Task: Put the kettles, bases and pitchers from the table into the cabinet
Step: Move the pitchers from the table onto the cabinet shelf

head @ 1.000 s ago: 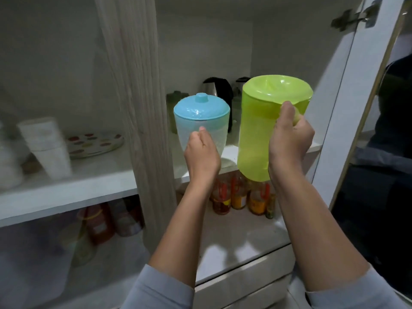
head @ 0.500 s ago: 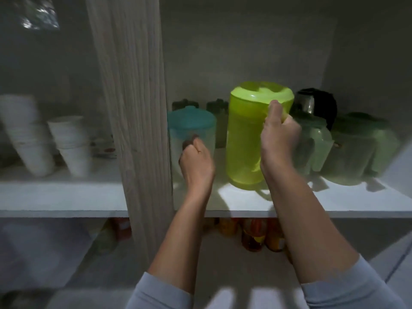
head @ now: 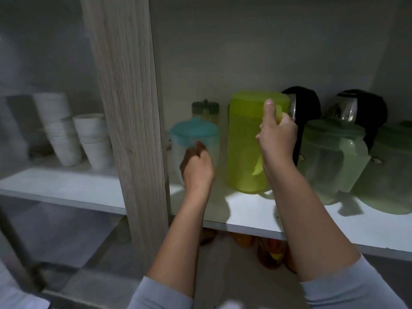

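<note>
The right hand [head: 277, 139] grips the handle of the green pitcher [head: 243, 143], thumb up, and the pitcher stands on the white shelf [head: 249, 210]. The left hand [head: 197, 168] is curled round the blue pitcher [head: 194, 134], which stands just beside the green one

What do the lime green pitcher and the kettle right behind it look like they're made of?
Lime green pitcher: likely translucent plastic; light glows through its wall. Kettle: apparently shiny metal body, which reflects light, with a matte black handle, probably plastic.
</note>
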The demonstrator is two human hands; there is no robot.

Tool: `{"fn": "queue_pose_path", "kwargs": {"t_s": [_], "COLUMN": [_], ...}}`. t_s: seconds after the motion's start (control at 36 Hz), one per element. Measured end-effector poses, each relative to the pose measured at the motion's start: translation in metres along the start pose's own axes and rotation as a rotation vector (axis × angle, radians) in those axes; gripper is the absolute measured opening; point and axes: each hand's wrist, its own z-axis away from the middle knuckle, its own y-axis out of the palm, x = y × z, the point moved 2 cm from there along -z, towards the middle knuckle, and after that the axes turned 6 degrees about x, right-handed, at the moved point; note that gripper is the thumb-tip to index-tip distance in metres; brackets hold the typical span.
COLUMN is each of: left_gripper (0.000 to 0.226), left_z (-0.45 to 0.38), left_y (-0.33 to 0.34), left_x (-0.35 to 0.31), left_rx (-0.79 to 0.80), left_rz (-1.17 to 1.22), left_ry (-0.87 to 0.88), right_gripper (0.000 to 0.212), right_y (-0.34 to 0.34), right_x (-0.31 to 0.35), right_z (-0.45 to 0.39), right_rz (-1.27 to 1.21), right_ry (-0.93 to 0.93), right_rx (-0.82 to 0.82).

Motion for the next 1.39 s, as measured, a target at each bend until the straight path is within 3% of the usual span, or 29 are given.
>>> {"fn": "queue_pose_path", "kwargs": {"t_s": [0.08,0.14,0.22,0.31,0.42,0.53,0.72,1.11,1.25,1.39], "left_gripper": [0.043,0.045,0.048,0.045,0.055,0.026,0.049,0.043,0.055,0.044], "left_z": [0.001,0.003,0.01,0.012,0.018,0.038,0.06,0.12,0.166,0.223], "left_y": [0.002,0.003,0.005,0.005,0.003,0.002,-0.002,-0.01,0.007,0.03], "left_x": [0.003,0.005,0.008,0.013,0.014,0.012,0.014,0.011,0.017,0.015], "left_rx": [-0.017,-0.025,-0.003,-0.03,-0.083,-0.045,-0.069,0.198,0.372,0.571], "left_rz": [0.016,0.034,0.043,0.036,0.04,0.017,-0.006,0.065,0.109,0.147], "left_ry": [0.01,0.012,-0.016,-0.008,0.075,0.105,0.266,0.309,0.304,0.288], "right_gripper": [0.087,0.094,0.078,0.08,0.035,0.032,0.032,0.033,0.031,0.032], "right_y": [-0.001,-0.003,-0.006,-0.01,-0.016,-0.024,-0.039,-0.094,-0.14,-0.199], "right_x": [0.0,0.0,-0.002,-0.005,-0.013,-0.017,-0.013,0.012,0.014,0.021], "right_z": [0.004,0.007,0.011,0.016,0.018,0.03,0.057,0.133,0.17,0.209], "right_rz": [-0.016,-0.004,0.042,0.036,0.001,-0.004,-0.017,0.114,0.207,0.285], "right_ry": [0.021,0.004,-0.014,0.022,0.033,0.041,0.059,0.087,0.087,0.127], "right_rx": [0.054,0.046,0.025,0.012,-0.03,-0.071,-0.1,-0.323,-0.447,-0.613]}}
